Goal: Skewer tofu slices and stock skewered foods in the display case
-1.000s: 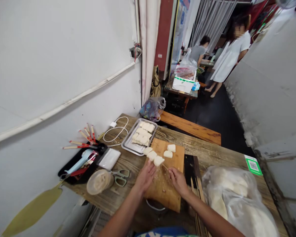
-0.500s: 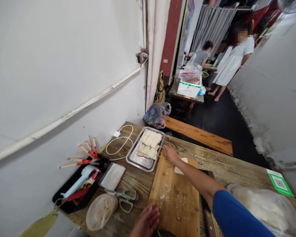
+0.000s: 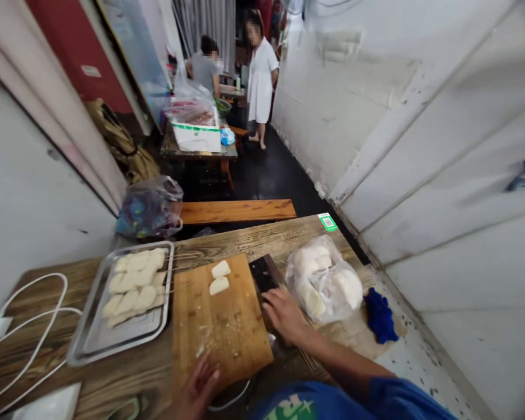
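My right hand (image 3: 285,316) reaches over the right side of the wooden cutting board (image 3: 231,326), its fingers loosely bent and apart. It is beside thin wooden skewers (image 3: 307,357) and a dark flat blade-like piece (image 3: 265,274); its fingertips are partly hidden. At the board's near left part, my left hand (image 3: 202,378) is open and holds nothing. Two pale slices, an upper slice (image 3: 221,269) and a lower slice (image 3: 219,286), lie on the board among white crumbs. Left of it, a metal tray (image 3: 91,344) bears skewered pale slices (image 3: 137,280), their sticks pointing right.
A clear plastic bag (image 3: 326,280) of pale round pieces sits right of the skewers, with a blue cloth-like item (image 3: 380,315) beyond. White cable (image 3: 48,318) loops across the left. Behind the table stand a bench (image 3: 240,211) and a filled plastic bag (image 3: 149,207). Two people are farther back.
The view has swung right. My right hand has left the skewers at the tray and come back to the board's right side. My left hand stays low by the board.
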### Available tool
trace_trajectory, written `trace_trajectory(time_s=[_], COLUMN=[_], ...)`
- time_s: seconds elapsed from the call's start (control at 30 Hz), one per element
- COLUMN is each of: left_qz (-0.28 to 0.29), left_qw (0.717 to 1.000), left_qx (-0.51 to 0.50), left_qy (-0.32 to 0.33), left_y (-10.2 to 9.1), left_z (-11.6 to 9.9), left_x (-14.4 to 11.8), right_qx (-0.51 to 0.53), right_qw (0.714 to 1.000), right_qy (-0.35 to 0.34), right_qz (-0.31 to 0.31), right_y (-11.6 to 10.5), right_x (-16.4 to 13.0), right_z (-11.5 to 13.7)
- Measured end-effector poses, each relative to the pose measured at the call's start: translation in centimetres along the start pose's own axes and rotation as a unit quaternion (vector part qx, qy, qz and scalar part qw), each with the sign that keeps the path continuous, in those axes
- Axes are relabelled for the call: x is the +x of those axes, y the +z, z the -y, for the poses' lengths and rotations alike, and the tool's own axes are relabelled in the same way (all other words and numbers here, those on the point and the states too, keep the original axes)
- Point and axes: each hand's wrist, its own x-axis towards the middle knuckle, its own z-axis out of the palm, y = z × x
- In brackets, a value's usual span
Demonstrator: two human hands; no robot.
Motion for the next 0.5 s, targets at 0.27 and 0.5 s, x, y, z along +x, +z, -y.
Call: trace_trajectory(time_s=[0.27,0.5], left_qz=[0.081,0.229], left_qw=[0.926,0.645], left_qx=[0.322,0.568], left_qy=[0.181,0.457], left_y=[14.3,31.9], left_z=[-4.1,-4.6], left_x=[-1.9,0.1], right_qx=[-0.115,0.074], right_qw=[0.988,0.982], right_qy=[0.085,0.142], right_qz=[-0.064,0.096], right_y=[-17.0,-13.6], right_x=[-8.2,-16.3], right_z=[-14.5,-12.2])
